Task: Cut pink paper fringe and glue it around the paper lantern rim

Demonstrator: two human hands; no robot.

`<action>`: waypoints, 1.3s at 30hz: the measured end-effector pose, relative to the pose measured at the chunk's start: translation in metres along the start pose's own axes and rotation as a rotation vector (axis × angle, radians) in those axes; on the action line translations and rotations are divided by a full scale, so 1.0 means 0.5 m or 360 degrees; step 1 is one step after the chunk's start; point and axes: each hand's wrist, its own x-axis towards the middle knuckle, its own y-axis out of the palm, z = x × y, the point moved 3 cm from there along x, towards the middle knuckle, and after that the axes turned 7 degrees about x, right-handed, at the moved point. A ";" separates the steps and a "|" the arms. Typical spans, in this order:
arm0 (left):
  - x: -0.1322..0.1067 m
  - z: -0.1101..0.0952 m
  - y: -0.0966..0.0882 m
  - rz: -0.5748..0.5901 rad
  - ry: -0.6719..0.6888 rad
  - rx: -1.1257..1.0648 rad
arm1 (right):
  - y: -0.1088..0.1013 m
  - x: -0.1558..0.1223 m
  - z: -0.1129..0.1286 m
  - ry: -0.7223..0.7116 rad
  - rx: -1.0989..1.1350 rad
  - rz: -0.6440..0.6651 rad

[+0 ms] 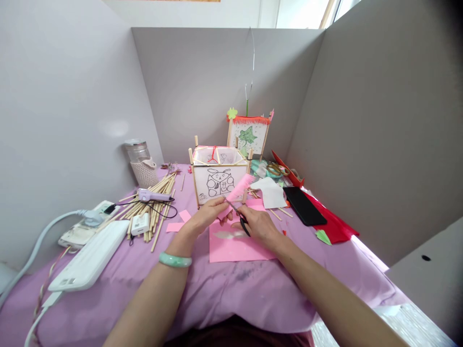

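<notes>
On the purple-covered bench (224, 294), a pink sheet (238, 253) lies just below both grips. The left grip (209, 215) pinches a fringed pink strip (240, 188); the right grip (259, 224) is closed around black-handled scissors (245, 226), their blades at the strip. Wooden sticks (153, 226) lie left of the left grip, a black phone (305, 206) right of the right grip. Just beyond both grips stands a white box (220, 178) with a drawn animal; farther off, a red-fringed lantern (249, 135).
</notes>
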 end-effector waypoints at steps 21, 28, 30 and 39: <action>0.003 0.000 -0.012 -0.0241 0.0004 0.0005 | -0.002 -0.004 -0.004 -0.0055 0.0104 0.0051; 0.004 0.003 -0.011 -0.0210 0.0016 0.0004 | 0.005 -0.004 -0.004 -0.0065 0.0094 0.0023; 0.004 0.002 -0.010 -0.0197 0.0020 -0.0005 | 0.007 -0.004 -0.005 -0.0067 0.0095 0.0026; 0.004 0.001 -0.009 -0.0193 0.0021 -0.0027 | 0.000 -0.001 0.003 0.0018 0.0090 0.0047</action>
